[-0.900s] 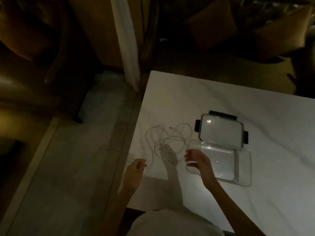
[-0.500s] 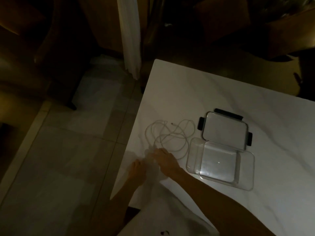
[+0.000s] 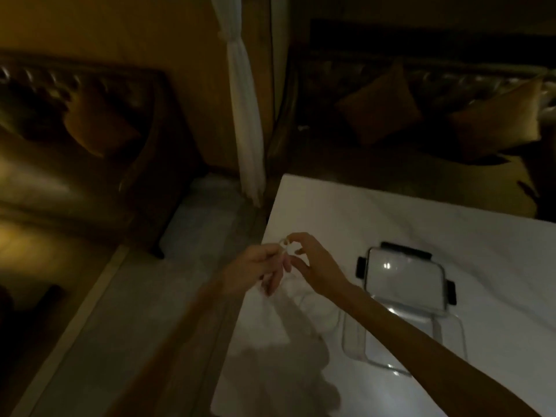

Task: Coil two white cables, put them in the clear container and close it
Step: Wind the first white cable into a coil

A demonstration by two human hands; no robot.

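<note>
Both hands are raised over the left part of the white marble table (image 3: 376,212). My left hand (image 3: 255,267) pinches a thin white cable (image 3: 284,244), whose small loop shows above the fingers. My right hand (image 3: 314,263) touches the same loop with thumb and forefinger. The rest of the cables hangs or lies blurred below the hands. The clear container (image 3: 403,341) stands open to the right, and its lid (image 3: 404,276) with black clips lies just behind it.
The table's left edge drops to a pale tiled floor (image 3: 186,266). A white curtain (image 3: 245,124) hangs beyond the table's far left corner. Dark sofas with cushions (image 3: 379,106) stand behind and to the left.
Both hands have risen from the table surface, lifting a cable end off the loose pile. The camera has tilted upward, showing more of the room.
</note>
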